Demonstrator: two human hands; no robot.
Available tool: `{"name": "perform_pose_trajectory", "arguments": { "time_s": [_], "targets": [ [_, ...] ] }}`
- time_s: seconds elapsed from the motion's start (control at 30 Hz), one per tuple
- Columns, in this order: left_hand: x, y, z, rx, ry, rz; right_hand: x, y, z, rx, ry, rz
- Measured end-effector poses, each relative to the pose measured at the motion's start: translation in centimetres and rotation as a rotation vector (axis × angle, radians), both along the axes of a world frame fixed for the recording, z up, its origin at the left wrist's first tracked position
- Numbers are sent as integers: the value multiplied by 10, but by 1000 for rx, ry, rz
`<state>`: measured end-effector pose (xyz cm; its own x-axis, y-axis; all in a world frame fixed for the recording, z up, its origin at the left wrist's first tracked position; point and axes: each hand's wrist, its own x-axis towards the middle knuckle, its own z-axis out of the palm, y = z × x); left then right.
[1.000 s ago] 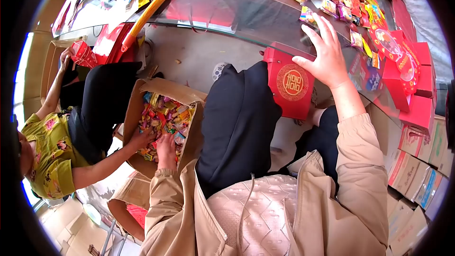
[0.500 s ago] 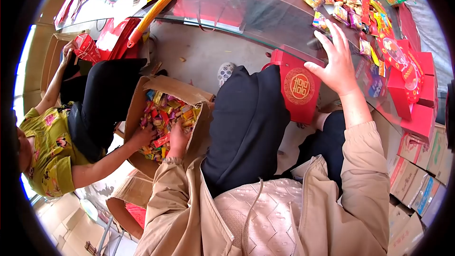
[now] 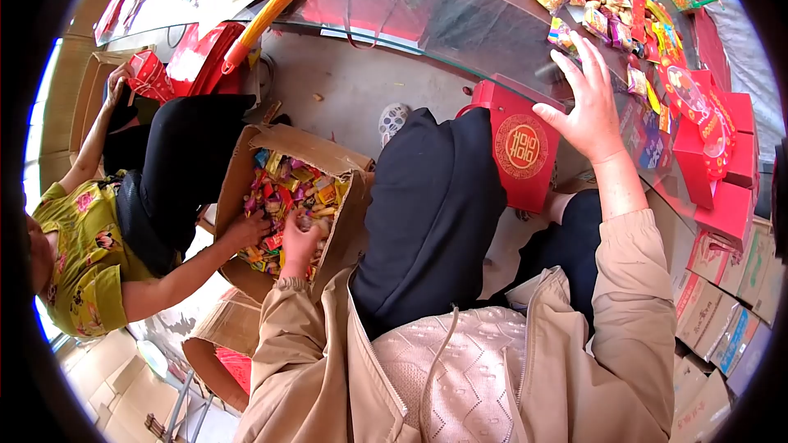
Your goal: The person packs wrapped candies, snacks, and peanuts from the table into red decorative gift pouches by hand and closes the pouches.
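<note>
My left hand (image 3: 301,244) is inside a cardboard box (image 3: 349,166) of brightly wrapped candies (image 3: 283,180). Its fingers are curled in around some candies, though which pieces they hold is partly hidden. Over the near edge of a glass-topped table (image 3: 460,25), my right hand (image 3: 593,111) is held up with fingers spread, holding nothing. Just beyond its fingertips lies a heap of peanuts and wrapped snacks (image 3: 591,8). Below and left of that hand, a red gift box (image 3: 523,152) with a gold emblem stands by my knee.
At left, a co-worker's hand (image 3: 249,231) reaches into the same candy box; their other hand (image 3: 120,80) holds a red patterned bag (image 3: 149,75). A yellow handle (image 3: 283,8) crosses the table edge. Red boxes (image 3: 722,164) and stacked cartons (image 3: 714,295) stand at right.
My left hand has lifted slightly among the candies and its fingers have curled in. My right hand has barely shifted, still spread. The co-worker's hand stays in the box.
</note>
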<state>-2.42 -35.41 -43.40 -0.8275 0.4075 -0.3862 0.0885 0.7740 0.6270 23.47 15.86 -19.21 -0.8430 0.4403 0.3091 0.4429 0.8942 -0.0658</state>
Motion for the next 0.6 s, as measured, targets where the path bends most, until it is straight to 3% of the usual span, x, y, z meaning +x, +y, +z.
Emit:
{"name": "perform_pose_trajectory", "arguments": {
  "time_s": [0.13,0.17,0.2,0.3,0.4,0.5,0.53,0.6],
  "targets": [
    [-24,-18,2,-17,76,292,-1,-1,1,-5,8,-3],
    [-24,-4,32,-94,70,321,-1,-1,1,-10,13,-6],
    [-39,-29,-1,-185,192,215,-1,-1,1,-10,15,-2],
    [-48,-24,6,-171,261,-4,-2,-1,1,-8,19,4],
    [-66,-18,-6,-94,102,-51,-1,-1,1,-3,16,-1],
    [-75,-12,-19,-172,297,-145,-3,0,1,-4,15,-4],
    [-78,-11,-19,-163,134,-77,-3,0,1,-2,18,-1],
    [-83,2,-4,-246,65,-104,-2,0,0,-3,18,4]
  ]
}}
